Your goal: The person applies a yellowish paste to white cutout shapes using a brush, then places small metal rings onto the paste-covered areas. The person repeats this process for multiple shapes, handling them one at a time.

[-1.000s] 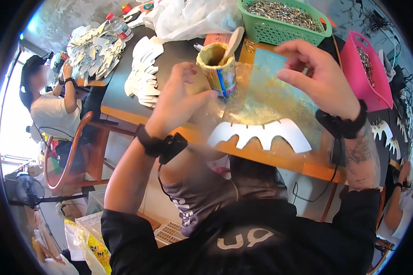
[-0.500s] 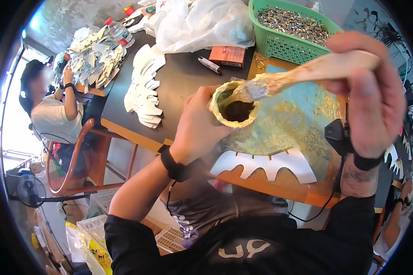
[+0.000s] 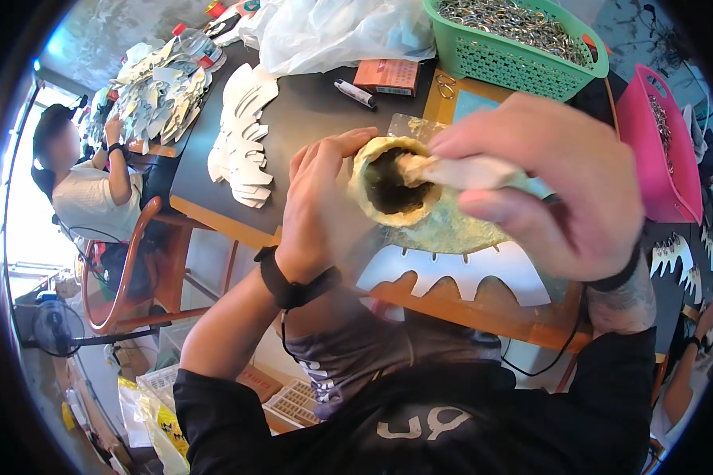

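Note:
My left hand is wrapped round a tub whose rim is crusted with dried yellowish glue; its mouth is tipped up toward me. A wooden-handled brush is pinched in my right hand, which is blurred by motion. Its head points down inside the dark tub, so the bristles are hidden. Below the tub, at the table's near edge, lies a white piece with a scalloped edge and small slits. It rests partly on a glue-stained board.
Stacked white cut pieces lie left. Beyond the tub are a marker, an orange box, scissors and a plastic bag. Green and pink baskets hold metal parts. Another person sits at far left.
My right hand has moved left, and the brush head has gone from the tub's rim down inside. The tub has shifted slightly left. The pink basket now shows at right.

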Action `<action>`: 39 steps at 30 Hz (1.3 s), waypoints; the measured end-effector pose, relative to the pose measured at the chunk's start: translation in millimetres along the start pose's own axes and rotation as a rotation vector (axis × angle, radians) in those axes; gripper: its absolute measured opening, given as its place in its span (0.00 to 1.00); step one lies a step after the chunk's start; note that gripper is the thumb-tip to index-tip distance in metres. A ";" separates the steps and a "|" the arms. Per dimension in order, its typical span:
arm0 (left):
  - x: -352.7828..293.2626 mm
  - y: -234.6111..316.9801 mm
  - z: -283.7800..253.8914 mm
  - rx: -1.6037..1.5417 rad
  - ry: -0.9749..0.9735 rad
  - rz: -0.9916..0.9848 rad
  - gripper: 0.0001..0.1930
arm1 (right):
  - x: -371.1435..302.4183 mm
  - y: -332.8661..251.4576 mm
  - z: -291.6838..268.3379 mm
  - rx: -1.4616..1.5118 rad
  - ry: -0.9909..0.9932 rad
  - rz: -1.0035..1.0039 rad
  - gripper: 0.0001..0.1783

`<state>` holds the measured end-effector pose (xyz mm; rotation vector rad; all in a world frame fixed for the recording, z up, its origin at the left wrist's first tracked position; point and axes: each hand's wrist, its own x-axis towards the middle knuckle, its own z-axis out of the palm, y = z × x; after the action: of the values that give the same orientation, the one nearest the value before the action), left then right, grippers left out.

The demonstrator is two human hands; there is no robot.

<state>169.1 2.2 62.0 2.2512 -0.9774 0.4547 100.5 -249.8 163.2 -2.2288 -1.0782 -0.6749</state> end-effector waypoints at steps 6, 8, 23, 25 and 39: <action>-3.7 2.0 -1.3 0.019 0.005 -0.017 0.32 | -3.4 -4.9 12.2 0.012 0.013 0.051 0.18; -4.2 3.4 -7.4 0.022 -0.019 -0.065 0.32 | -3.0 -8.5 -2.9 0.039 0.058 0.046 0.20; 11.0 2.1 -28.6 -0.168 -0.114 -0.262 0.35 | -12.8 -2.4 -48.8 -0.017 -0.015 0.041 0.19; 12.8 -1.1 -33.4 -0.220 -0.137 -0.318 0.36 | -15.2 -4.1 -56.8 -0.026 0.011 0.078 0.19; 15.5 -0.8 -43.2 -0.422 -0.299 -0.432 0.44 | -11.9 4.5 -59.3 0.067 -0.006 -0.065 0.13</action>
<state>177.4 23.5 101.8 2.0831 -0.6189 -0.2622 86.2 -298.5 196.5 -2.1484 -1.1635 -0.6492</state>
